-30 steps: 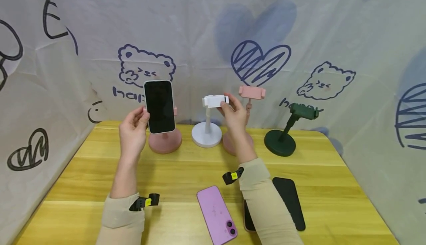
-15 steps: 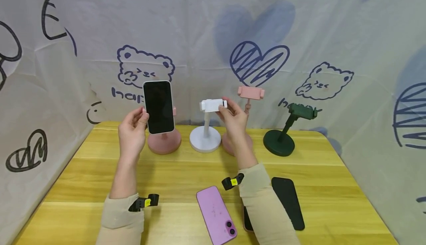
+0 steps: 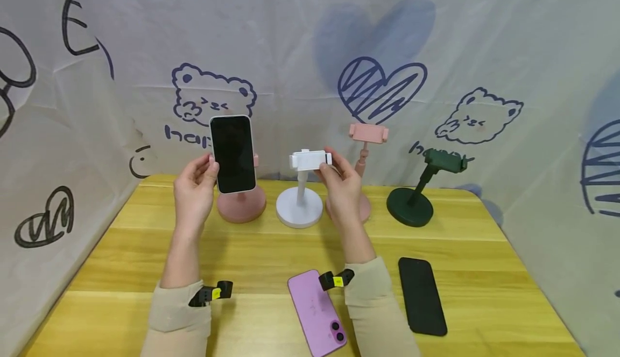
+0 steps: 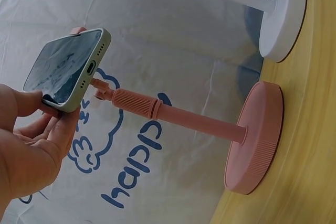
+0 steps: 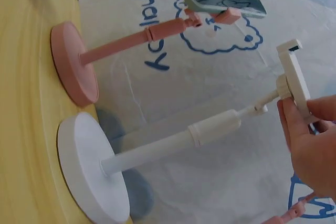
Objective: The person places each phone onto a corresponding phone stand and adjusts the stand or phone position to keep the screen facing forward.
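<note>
My left hand (image 3: pixel 195 189) pinches the left edge of an upright phone (image 3: pixel 233 154) with a pale case and dark screen. That phone sits in the clamp of a pink phone stand (image 4: pixel 199 124), whose round base rests on the table. With my right hand (image 3: pixel 343 182) I grip the right end of the clamp of a white phone stand (image 3: pixel 299 207), thumb in front and fingers behind. In the right wrist view the white clamp (image 5: pixel 295 77) holds no phone, and its ball joint shows behind it.
Behind my right hand stands a second pink phone stand (image 3: pixel 368 133); a dark green one (image 3: pixel 409 206) is farther right. A purple phone (image 3: pixel 317 311) and a black phone (image 3: pixel 422 296) lie on the wooden table (image 3: pixel 252 271). A printed cloth (image 3: pixel 290 34) hangs behind.
My right hand has drawn the white phone stand slightly toward me, its base now nearer the front. The left hand and its phone stay in place.
</note>
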### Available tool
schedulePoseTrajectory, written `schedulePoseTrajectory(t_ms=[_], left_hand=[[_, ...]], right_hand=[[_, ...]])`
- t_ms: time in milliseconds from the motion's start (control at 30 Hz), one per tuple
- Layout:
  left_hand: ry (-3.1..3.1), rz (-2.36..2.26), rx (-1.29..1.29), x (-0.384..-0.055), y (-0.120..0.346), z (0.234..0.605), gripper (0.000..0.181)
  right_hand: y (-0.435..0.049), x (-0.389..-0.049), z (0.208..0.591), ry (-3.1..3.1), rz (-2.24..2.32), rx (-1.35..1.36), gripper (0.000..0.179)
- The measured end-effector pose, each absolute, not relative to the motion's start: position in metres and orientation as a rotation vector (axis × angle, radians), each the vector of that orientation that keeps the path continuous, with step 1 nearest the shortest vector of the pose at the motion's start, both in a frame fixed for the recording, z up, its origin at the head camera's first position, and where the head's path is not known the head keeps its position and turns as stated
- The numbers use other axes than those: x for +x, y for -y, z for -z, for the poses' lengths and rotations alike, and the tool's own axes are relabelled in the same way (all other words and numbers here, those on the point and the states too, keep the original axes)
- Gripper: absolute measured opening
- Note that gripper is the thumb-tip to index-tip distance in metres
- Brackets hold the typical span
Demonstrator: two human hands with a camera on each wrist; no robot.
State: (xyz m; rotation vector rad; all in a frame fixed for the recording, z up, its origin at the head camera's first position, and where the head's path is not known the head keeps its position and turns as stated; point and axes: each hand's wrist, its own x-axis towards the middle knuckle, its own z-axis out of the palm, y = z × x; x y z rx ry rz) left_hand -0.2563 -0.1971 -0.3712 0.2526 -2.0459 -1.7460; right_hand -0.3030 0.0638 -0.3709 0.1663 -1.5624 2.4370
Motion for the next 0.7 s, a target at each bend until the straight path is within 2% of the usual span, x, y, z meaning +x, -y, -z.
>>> schedulePoseTrajectory(t_ms=[433,700], left_hand=[[2.035,1.628,0.191,-0.258,0.197,0.376,0.048],[1.795,1.426,0.211,-0.253,0.197,0.368,0.041]], right_hand=[[-0.075,-0.300,0.378,1.759,-2.252,0.358,0.046],[-0.076,-0.302,0.379,1.809,-2.189,0.425,0.046]])
